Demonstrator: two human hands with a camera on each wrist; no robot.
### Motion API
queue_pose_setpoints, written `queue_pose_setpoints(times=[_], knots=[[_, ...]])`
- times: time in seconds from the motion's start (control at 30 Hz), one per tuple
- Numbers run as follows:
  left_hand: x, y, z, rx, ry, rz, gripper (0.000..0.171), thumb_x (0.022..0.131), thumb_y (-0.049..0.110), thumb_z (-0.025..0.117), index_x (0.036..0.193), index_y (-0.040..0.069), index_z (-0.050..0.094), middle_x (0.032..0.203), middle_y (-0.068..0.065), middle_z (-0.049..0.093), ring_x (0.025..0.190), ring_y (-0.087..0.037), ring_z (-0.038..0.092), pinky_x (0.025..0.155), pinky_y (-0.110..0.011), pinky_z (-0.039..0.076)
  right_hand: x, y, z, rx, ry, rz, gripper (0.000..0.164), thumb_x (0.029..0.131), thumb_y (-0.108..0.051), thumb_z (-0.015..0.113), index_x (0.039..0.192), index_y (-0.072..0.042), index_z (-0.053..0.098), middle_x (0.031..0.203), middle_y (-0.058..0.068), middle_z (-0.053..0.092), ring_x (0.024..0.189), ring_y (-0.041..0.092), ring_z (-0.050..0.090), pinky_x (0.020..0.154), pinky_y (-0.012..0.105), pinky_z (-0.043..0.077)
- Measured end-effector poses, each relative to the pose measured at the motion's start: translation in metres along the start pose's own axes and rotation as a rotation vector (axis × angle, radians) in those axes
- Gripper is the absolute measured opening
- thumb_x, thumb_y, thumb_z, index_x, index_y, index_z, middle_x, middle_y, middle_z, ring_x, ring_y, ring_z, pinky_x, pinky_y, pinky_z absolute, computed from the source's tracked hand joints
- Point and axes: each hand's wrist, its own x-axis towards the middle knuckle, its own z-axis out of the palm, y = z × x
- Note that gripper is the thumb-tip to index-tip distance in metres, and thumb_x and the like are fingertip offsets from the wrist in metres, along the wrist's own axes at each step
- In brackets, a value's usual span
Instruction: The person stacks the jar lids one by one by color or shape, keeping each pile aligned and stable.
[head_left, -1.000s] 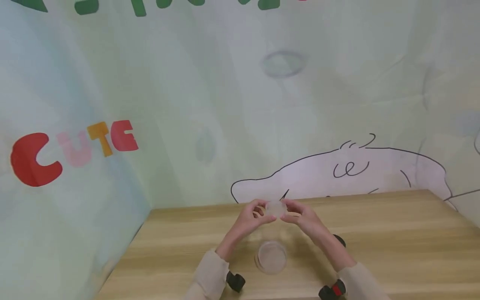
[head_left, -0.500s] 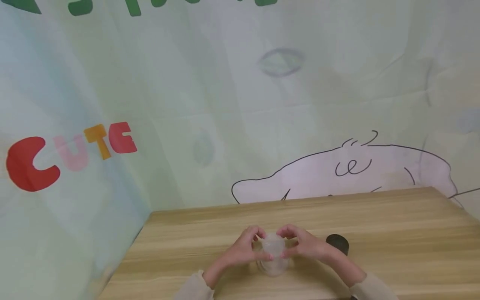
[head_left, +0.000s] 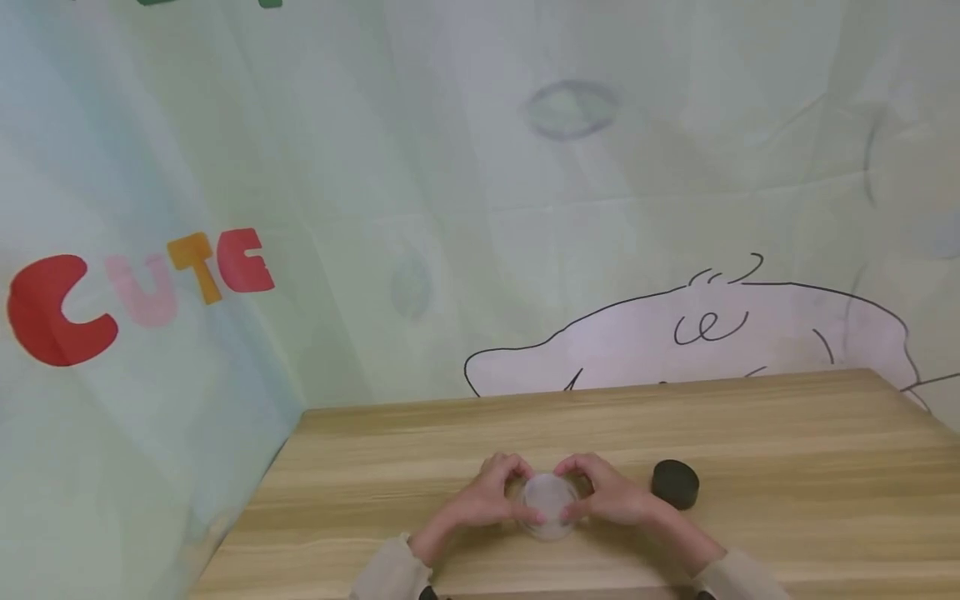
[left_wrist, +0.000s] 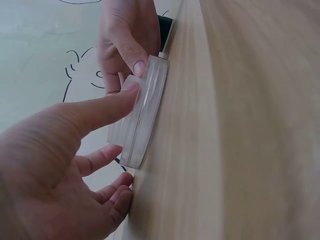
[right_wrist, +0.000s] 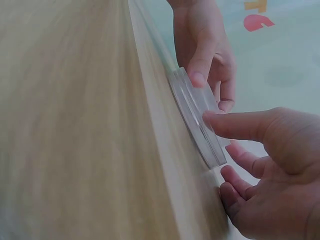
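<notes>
A small translucent disc (head_left: 551,493) lies between my two hands in the head view, on top of a wider clear round piece (left_wrist: 148,115) with ridged sides. That wider piece rests flat on the wooden table. My left hand (head_left: 483,495) pinches the small disc from the left, thumb at the near side and fingers at the far side. From the right, my right hand (head_left: 613,495) grips it the same way. Both wrist views show the thumbs on the disc's edge, close above the wider piece. The far fingertips are partly hidden behind it.
A short black cylinder (head_left: 676,485) stands on the table (head_left: 390,450), just beyond my right wrist. Behind the table's back edge hangs a printed cloth (head_left: 420,167) with coloured letters and a line drawing.
Both hands have brought the small disc from farther back on the table toward me and down onto the wider clear piece. The black cylinder, earlier mostly hidden by my right arm, now shows fully.
</notes>
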Motion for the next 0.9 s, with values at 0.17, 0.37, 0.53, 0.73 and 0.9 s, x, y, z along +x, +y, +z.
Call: queue_pose_setpoints(times=[0.17,0.37,0.53,0.73,0.9], knots=[[0.0028,0.0006,0.0010,0.019,-0.022,0.007,0.042,0.077,0.024,0.082,0.107,0.008,0.057,0.106,-0.007,0.044,0.100,-0.019,0.035,0.085,-0.029,0.033,-0.0037,0.0029,-0.0006,0.002,0.038,0.058,0.050,0.077,-0.013,0.079,0.119,0.001,0.056,0.130,0.021,0.048,0.126,0.041,0.039,0.104,0.062,0.032],[0.0018,-0.0047,-0.0005,0.022,-0.044,0.003,0.042,0.077,0.026,0.082,0.107,0.010,0.057,0.107,-0.006,0.045,0.100,-0.016,0.038,0.084,-0.027,0.033,-0.0042,0.0042,-0.0001,-0.007,0.027,0.028,0.049,0.078,-0.013,0.079,0.119,0.001,0.056,0.129,0.021,0.050,0.124,0.040,0.043,0.102,0.056,0.035],[0.0009,-0.0068,-0.0012,0.013,-0.051,0.022,0.041,0.077,0.025,0.082,0.106,0.009,0.057,0.108,-0.005,0.047,0.099,-0.015,0.038,0.083,-0.026,0.033,-0.0054,0.0020,0.0004,0.016,0.025,0.052,0.048,0.079,-0.011,0.078,0.120,-0.001,0.056,0.131,0.020,0.049,0.125,0.038,0.041,0.102,0.048,0.035],[0.0007,-0.0070,-0.0009,0.005,-0.052,0.018,0.041,0.077,0.023,0.082,0.106,0.010,0.057,0.109,-0.005,0.046,0.100,-0.016,0.038,0.084,-0.027,0.033,-0.0052,0.0014,0.0003,0.027,0.019,0.055,0.048,0.079,-0.009,0.077,0.121,-0.001,0.055,0.131,0.020,0.049,0.124,0.036,0.041,0.100,0.044,0.035],[0.0001,-0.0077,-0.0004,0.007,-0.044,0.011,0.041,0.077,0.024,0.082,0.106,0.010,0.056,0.108,-0.005,0.046,0.100,-0.015,0.038,0.084,-0.027,0.033,-0.0046,0.0029,0.0002,0.036,0.014,0.054,0.048,0.079,-0.009,0.077,0.121,0.000,0.055,0.130,0.019,0.050,0.123,0.034,0.042,0.099,0.040,0.036]])
